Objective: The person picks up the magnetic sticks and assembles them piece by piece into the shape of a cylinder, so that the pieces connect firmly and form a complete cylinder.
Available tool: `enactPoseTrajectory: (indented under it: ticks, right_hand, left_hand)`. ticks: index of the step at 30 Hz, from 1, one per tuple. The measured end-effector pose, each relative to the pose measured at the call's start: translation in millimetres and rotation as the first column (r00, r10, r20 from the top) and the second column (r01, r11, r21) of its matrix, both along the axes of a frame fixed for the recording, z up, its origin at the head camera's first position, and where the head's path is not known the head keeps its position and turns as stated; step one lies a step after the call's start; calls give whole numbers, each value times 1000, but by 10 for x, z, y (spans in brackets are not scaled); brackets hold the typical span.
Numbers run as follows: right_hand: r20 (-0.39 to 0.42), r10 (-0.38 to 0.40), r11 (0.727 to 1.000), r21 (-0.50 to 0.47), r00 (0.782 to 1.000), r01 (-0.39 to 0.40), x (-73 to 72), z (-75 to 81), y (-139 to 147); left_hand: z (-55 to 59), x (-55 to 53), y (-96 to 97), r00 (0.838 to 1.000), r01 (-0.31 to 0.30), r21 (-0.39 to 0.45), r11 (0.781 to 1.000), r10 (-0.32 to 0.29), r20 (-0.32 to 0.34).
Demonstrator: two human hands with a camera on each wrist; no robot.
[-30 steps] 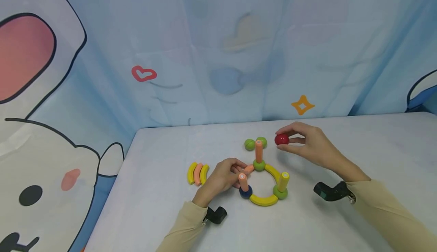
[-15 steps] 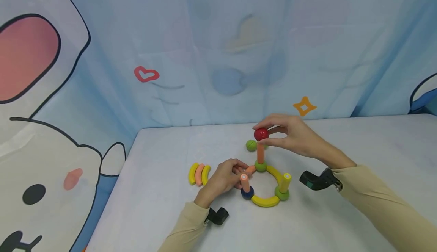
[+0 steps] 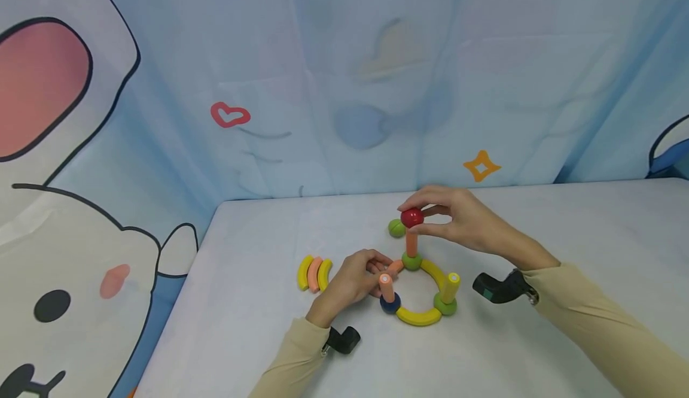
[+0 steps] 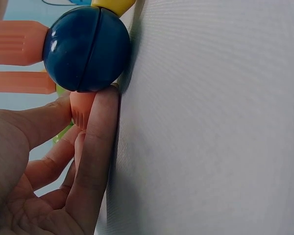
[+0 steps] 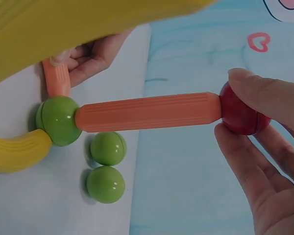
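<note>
My right hand (image 3: 468,218) pinches a red ball (image 3: 412,218) between thumb and fingers. That ball sits at the top end of an upright orange rod (image 5: 152,111), touching it in the right wrist view. Below, the rod stands on a green ball (image 3: 412,261) of a ring of balls and curved pieces. With thumb and fingers my left hand (image 3: 352,278) holds the curved orange piece (image 4: 81,107) beside the dark blue ball (image 4: 88,49). A shorter-looking orange rod (image 3: 386,288) rises from the blue ball, and a yellow rod (image 3: 450,287) from another green ball (image 3: 445,304).
Left of the ring lie two yellow curved pieces (image 3: 304,273) with an orange curved piece (image 3: 314,275) between them. Two loose green balls (image 5: 106,184) rest on the white table (image 3: 258,230) behind the upright rod. A blue printed curtain (image 3: 334,87) hangs behind the table.
My right hand has carried the red ball left, from beside the ring onto the top of the upright orange rod, then slightly down. The left hand has kept its hold on the curved orange piece.
</note>
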State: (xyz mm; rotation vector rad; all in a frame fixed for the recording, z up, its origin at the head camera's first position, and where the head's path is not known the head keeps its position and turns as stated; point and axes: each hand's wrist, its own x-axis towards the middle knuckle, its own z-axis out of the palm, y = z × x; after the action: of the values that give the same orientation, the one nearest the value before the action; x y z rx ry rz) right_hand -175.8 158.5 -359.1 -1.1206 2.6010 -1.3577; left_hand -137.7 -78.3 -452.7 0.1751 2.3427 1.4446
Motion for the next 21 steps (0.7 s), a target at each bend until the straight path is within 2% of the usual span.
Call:
enactPoseTrajectory:
  ticks: [7, 10, 13, 17, 21]
  right_hand:
    - [-46, -17, 999, -37, 999, 15, -7, -40, 5]
    - [-42, -15, 999, -33, 999, 13, -14, -39, 23]
    - [34, -43, 998, -49, 998, 45, -23, -41, 55]
    - [154, -112, 988, -89, 982, 126, -76, -103, 112]
    - [145, -154, 987, -34, 977, 160, -173, -288, 187]
  left_hand:
    - [6, -4, -5, 1000, 4, -7, 1000, -4, -1]
    - [4, -8, -6, 1000, 5, -6, 1000, -5, -1]
    - [-1, -9, -4, 1000, 9, -6, 1000, -9, -4]
    - [0, -8, 1, 1000, 3, -4, 1000, -3, 1]
    - [-2, -9, 5, 1000, -5, -5, 1000, 5, 16]
